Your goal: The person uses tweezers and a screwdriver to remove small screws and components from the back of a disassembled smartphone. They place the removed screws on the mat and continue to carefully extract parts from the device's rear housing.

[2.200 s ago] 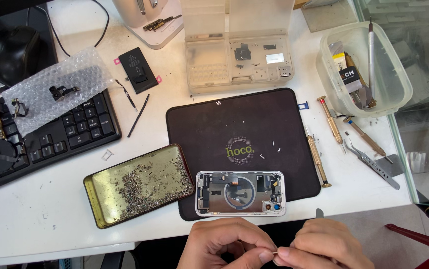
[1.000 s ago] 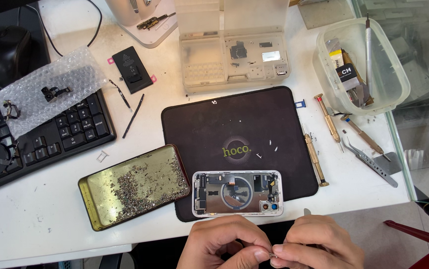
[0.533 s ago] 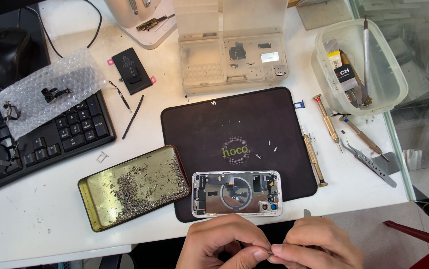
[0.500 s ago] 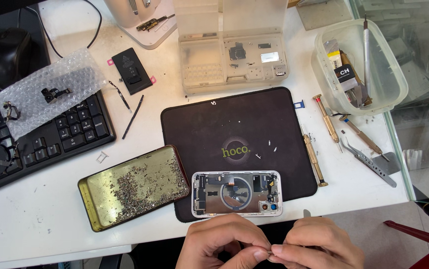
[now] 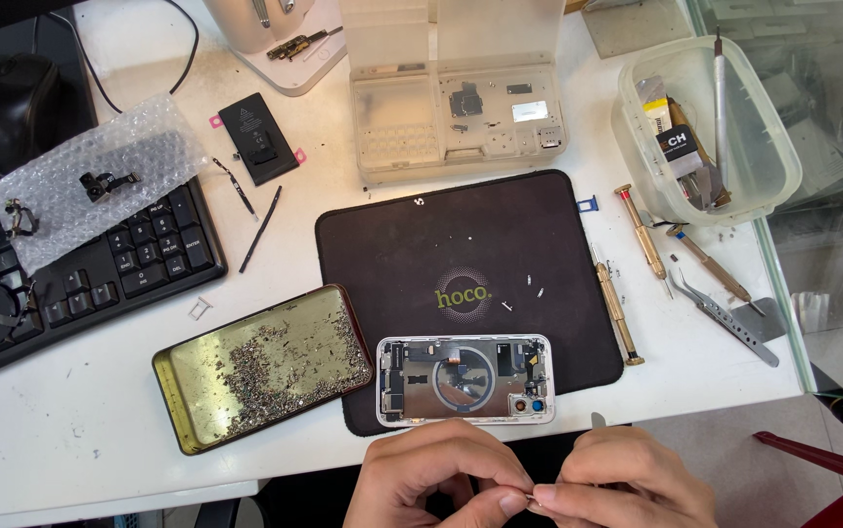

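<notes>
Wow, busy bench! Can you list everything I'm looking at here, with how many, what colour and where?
opened phone: 1, silver, front edge of the mat
work mat: 1, black, table centre
tin of tiny screws: 1, gold, left of the phone
screwdrivers: 3, brass, right of the mat
tweezers: 1, steel, far right
parts organiser: 1, clear, behind the mat
tub of tools: 1, clear, back right
battery: 1, black, back left
keyboard: 1, black, left
bubble wrap: 1, clear, lying over the keyboard
left hand: bottom edge, fingers pinching a tiny part
right hand: bottom edge, fingertips meeting the left's
</notes>
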